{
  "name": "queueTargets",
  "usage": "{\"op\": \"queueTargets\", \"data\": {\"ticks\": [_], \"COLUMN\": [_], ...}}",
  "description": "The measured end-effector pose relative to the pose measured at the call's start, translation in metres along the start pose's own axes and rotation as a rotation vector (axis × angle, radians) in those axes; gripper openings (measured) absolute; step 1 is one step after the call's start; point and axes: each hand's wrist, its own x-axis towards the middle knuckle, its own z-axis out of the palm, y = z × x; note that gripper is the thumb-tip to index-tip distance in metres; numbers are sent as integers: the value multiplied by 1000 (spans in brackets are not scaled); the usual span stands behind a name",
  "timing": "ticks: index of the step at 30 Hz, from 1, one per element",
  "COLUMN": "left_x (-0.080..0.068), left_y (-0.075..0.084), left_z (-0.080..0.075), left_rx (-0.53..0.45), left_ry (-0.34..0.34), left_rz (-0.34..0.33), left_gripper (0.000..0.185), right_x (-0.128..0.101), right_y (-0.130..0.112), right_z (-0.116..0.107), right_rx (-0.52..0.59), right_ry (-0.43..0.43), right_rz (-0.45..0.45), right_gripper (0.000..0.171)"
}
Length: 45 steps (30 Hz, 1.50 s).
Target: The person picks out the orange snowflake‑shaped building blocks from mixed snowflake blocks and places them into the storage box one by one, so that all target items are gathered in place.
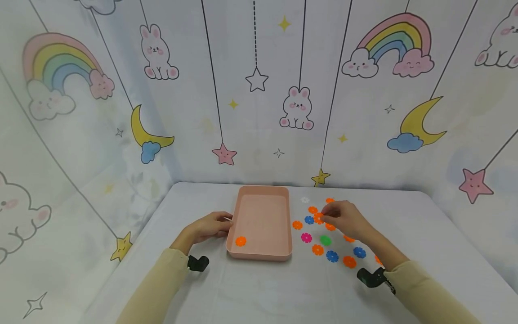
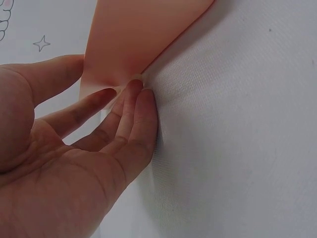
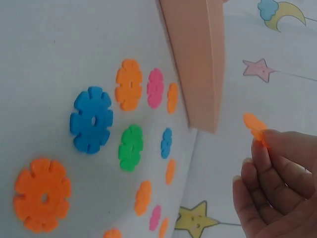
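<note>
A shallow pink tray [image 1: 265, 220] stands on the table with one orange flower-shaped disc [image 1: 240, 241] inside, near its front left corner. At the tray's left side, my left hand [image 1: 212, 224] holds the wall. In the left wrist view, its thumb meets the upper edge and its other fingertips lie against the wall and lower edge. To the right of the tray, my right hand [image 1: 346, 219] pinches an orange flower-shaped disc [image 3: 255, 128] between thumb and index finger, above the loose discs. Its other fingers are loosely curled.
Several notched discs lie right of the tray, among them a green one [image 1: 325, 240], a magenta one [image 1: 306, 237], a blue one [image 1: 332, 256] and a white one [image 1: 305, 200]. The white table [image 1: 259, 292] meets a patterned cloth backdrop [image 1: 259, 112] behind.
</note>
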Motion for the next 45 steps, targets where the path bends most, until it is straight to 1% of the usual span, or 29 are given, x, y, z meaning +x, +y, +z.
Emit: {"op": "queueTargets", "data": {"ticks": [6,20,25,30,33,45], "left_x": [-1,0,0,0,0,0], "left_y": [1,2,3,3,3,1], "left_z": [0,0,0,0,0,1], "left_rx": [4,7,7,8,10,16], "left_ry": [-5,5,1,-2,3,18], "left_rz": [10,4,3,4,2,-9], "left_gripper": [46,47,48,48,48,46], "right_x": [1,13,19,27,34,59], "right_y": [-15,-41,-48,-55,-59,-73], "right_z": [11,43,56,69,79,130], "right_rx": [27,59,96,123,118,114], "right_ry": [-20,-94,-110,-117,-109,-85], "right_rz": [-32,-80,-127,-167,-169,-106], "right_gripper": [14,5,3,5,4,6]}}
